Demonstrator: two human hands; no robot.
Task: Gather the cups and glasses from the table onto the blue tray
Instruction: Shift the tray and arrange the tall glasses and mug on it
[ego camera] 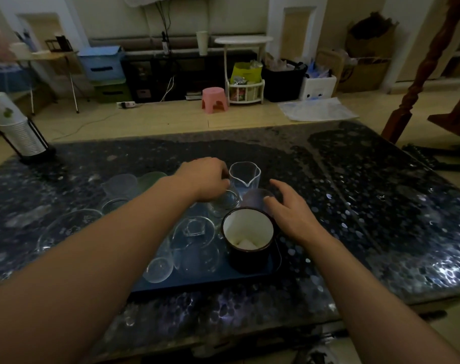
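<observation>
Left hand [206, 178]: I am reaching it across the blue tray [197, 283], fingers curled down over a small ribbed glass [225, 203] at the far end of the tray. The hand hides the fingertips, so I cannot tell whether they are pinching the rim or only touching it. Right hand [289, 208]: I am holding it spread and relaxed, gripping nothing, just beside the black enamel mug [247, 237], with the fingertips nearing a frosted tumbler [257, 199] behind the mug.

The tray is lying on the dark pebble-patterned counter [381, 206], close to the near edge. It is already carrying the mug at its right end and several clear glasses packed beside it, including a faceted glass [194, 229] and a round clear glass [159, 267] at the near edge. My judgement is that the pieces are being packed tightly to leave room for the rest.

A clear spouted pitcher [245, 177] is standing just past the tray's far edge. More clear glasses are sitting to the left under my forearm; whether they are on the tray I cannot tell. A large clear bowl [66, 228] is resting on the counter to the left. A stack of paper cups [16, 130] in a holder is standing at the far left corner.
</observation>
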